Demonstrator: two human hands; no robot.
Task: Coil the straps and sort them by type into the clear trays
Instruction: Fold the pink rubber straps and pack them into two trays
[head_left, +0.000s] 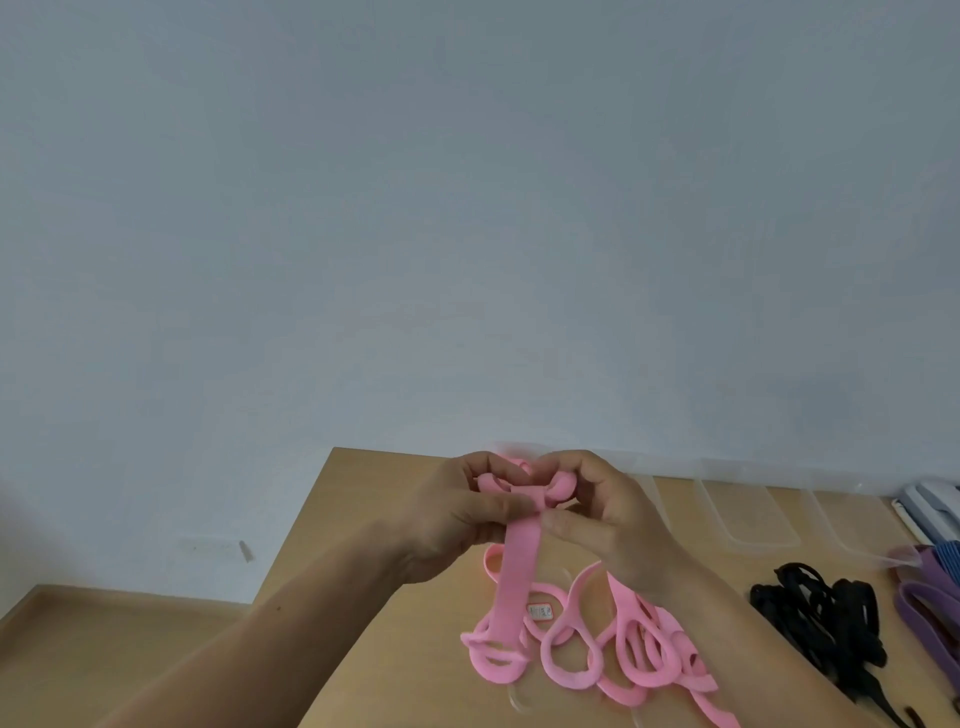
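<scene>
A pink strap (514, 556) is held up over the wooden table (374, 519) by the left hand (457, 514) and the right hand (608, 519). Its top is pinched into a small roll. More pink loops (613, 644) are piled below. Clear trays (748, 514), black straps (826, 618) and purple straps (930, 597) are seen to the right.

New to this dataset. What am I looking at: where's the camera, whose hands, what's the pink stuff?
There is no robot here. The single camera is worn on a person's head and looks forward and down, so much of the picture is wall. The left hand and right hand are that person's own. Both pinch the bunched top of a pink strap, and the rest hangs down to its loops on the wooden table. To the right lie clear trays, a pile of black straps and purple straps.
</scene>
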